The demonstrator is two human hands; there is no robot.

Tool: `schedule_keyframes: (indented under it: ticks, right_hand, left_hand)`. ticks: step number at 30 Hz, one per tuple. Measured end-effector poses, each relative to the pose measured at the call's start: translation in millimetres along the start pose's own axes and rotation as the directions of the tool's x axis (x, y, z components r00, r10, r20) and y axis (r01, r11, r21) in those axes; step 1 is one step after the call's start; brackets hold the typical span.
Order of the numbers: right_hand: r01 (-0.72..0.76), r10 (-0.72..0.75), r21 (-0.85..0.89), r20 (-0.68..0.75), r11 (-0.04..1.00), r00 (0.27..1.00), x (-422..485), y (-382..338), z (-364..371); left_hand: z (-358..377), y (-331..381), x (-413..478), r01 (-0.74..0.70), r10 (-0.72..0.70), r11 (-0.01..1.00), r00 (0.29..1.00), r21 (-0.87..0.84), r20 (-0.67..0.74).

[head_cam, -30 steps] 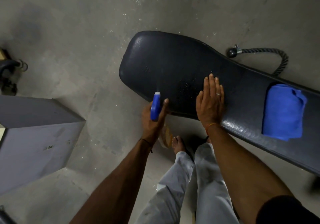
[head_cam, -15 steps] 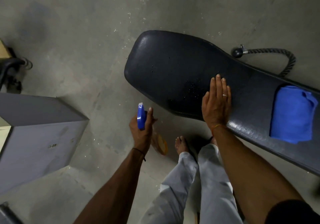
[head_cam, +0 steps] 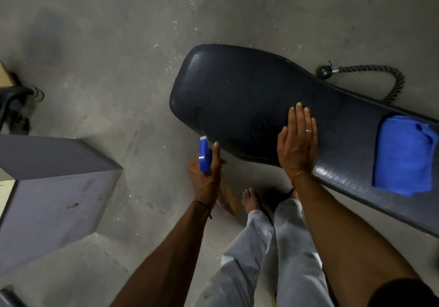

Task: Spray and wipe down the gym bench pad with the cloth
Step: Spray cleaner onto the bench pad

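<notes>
The black gym bench pad [head_cam: 240, 93] runs from the centre to the right edge, with fine droplets on its near part. My left hand [head_cam: 205, 176] grips a spray bottle with a blue head [head_cam: 204, 156] just off the pad's near-left edge, nozzle pointing toward the pad. The bottle's body is mostly hidden below my hand. My right hand [head_cam: 298, 145] lies flat on the pad, fingers straight. A folded blue cloth [head_cam: 403, 154] rests on the pad further right, apart from both hands.
A grey box [head_cam: 54, 188] stands on the concrete floor at the left. A black rope handle with a ball end [head_cam: 361, 71] lies behind the bench. My bare foot [head_cam: 251, 200] and grey trouser legs are below the pad. Dark equipment [head_cam: 14, 102] sits at the far left.
My left hand moved the spray bottle away from the pad to the left, and has now brought it back up close to the pad's edge. My right hand has stayed flat on the pad.
</notes>
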State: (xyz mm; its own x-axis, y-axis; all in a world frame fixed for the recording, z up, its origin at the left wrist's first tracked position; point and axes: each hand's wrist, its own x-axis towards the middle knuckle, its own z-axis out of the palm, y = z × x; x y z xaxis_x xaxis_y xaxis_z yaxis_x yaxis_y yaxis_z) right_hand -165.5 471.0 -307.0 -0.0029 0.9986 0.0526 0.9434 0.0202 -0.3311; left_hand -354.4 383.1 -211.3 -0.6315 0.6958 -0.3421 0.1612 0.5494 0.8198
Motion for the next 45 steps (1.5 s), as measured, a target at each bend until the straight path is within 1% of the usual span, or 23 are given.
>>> schedule_keyframes:
  ticks: [3,5,9,13,16,19,21,28,31,35,40,42,45]
  right_hand:
    - [-0.002,0.002,-0.004,-0.007,1.000,1.000,1,1,1]
    - [-0.001,0.001,0.005,-0.016,1.000,1.000,0,1,1]
    - [0.007,-0.005,0.031,-0.034,0.999,0.999,0,2,3]
    - [0.002,0.000,0.070,-0.041,0.998,0.999,2,4,4]
    - [0.011,-0.008,0.093,-0.040,0.996,0.999,2,5,4]
    - [0.024,-0.019,0.113,-0.040,0.993,0.999,1,5,4]
    - [0.025,-0.021,0.122,-0.035,0.992,0.999,2,6,3]
    - [0.036,-0.032,0.165,-0.028,0.986,0.999,2,9,2]
    - [0.023,-0.023,0.245,-0.004,0.969,1.000,2,12,-2]
    - [-0.064,0.026,0.381,0.104,0.923,0.994,-3,19,-21]
    - [-0.234,0.183,0.485,0.152,0.842,0.971,-38,19,-56]
    - [-0.274,0.225,0.511,0.157,0.814,0.962,-62,21,-64]
    - [-0.246,0.191,0.532,0.157,0.810,0.969,-94,29,-74]
  left_hand:
    - [5,10,4,-0.133,0.125,0.990,0.980,0.044,0.156]
    - [9,14,6,-0.165,0.148,0.984,0.965,0.062,0.216]
    - [18,21,13,-0.194,0.158,0.974,0.951,0.116,0.265]
    - [24,17,5,-0.179,0.107,0.973,0.911,0.147,0.398]
    - [27,15,-8,-0.120,0.053,0.983,0.913,0.141,0.405]
    - [23,6,-18,-0.096,0.009,0.980,0.896,0.174,0.444]
    - [20,1,-24,-0.065,-0.013,0.986,0.893,0.156,0.450]
    - [11,-12,-35,-0.047,-0.018,0.990,0.898,0.136,0.439]
    - [9,-2,-46,-0.088,0.017,0.988,0.882,0.129,0.472]
    - [16,21,-56,-0.178,0.114,0.980,0.866,0.087,0.486]
    - [35,52,-64,-0.231,0.231,0.971,0.851,-0.059,0.473]
    - [44,68,-73,-0.237,0.245,0.968,0.837,-0.080,0.490]
    - [60,90,-85,-0.240,0.267,0.964,0.823,-0.118,0.501]
